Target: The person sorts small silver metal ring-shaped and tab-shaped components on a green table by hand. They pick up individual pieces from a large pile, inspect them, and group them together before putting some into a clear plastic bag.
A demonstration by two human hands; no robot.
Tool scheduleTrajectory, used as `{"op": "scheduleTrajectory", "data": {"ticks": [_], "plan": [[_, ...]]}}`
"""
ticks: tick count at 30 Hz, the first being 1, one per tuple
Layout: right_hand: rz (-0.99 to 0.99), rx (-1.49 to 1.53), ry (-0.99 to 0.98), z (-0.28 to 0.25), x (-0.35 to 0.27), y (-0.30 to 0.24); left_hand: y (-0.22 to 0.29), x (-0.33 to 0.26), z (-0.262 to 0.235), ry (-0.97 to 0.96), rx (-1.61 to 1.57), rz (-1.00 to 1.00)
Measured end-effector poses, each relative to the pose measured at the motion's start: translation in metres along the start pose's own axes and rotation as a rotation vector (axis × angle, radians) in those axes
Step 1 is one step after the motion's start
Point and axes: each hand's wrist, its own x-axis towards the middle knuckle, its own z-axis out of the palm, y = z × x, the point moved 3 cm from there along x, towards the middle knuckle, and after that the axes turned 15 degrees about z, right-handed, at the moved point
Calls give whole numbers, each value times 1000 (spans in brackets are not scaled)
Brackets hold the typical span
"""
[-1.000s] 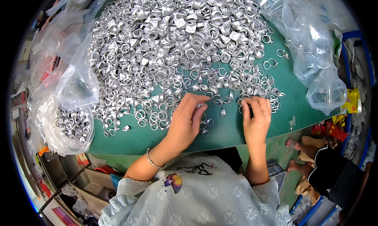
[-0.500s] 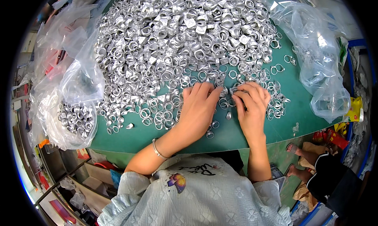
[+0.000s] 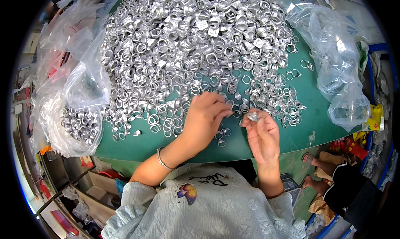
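Note:
A broad heap of silver-coloured metal rings (image 3: 187, 43) covers much of the green table (image 3: 125, 149). Just in front of the heap, my right hand (image 3: 264, 137) is turned partly palm up and pinches a ring (image 3: 253, 116) between thumb and fingers. To its left, my left hand (image 3: 204, 120) is bent over the table with its fingers curled together. Rings lie right by those fingertips, and whatever they grip is hidden. A few loose rings (image 3: 223, 138) lie between the two hands, near the table's front edge.
At the left, a clear plastic bag (image 3: 85, 89) holds several rings. Another crumpled clear bag (image 3: 339, 68) lies along the right side, near two stray rings (image 3: 293, 74). Another person's legs (image 3: 321, 164) show at the right, beyond the table edge.
My right hand has drawn back toward me and turned palm up, lifting a ring clear of the table. My left hand has shifted slightly nearer, its fingers more curled.

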Motion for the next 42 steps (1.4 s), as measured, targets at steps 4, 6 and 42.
{"op": "scheduleTrajectory", "data": {"ticks": [4,6,42], "plan": [[-51,-62,16,5,-4,2,-1,-12,1,203,-1040,-646],[-78,-72,31,9,-6,2,2,-18,-1,198,-1483,-854],[-290,-1175,181,33,-17,5,27,-30,-1,-131,-736,-383]]}}
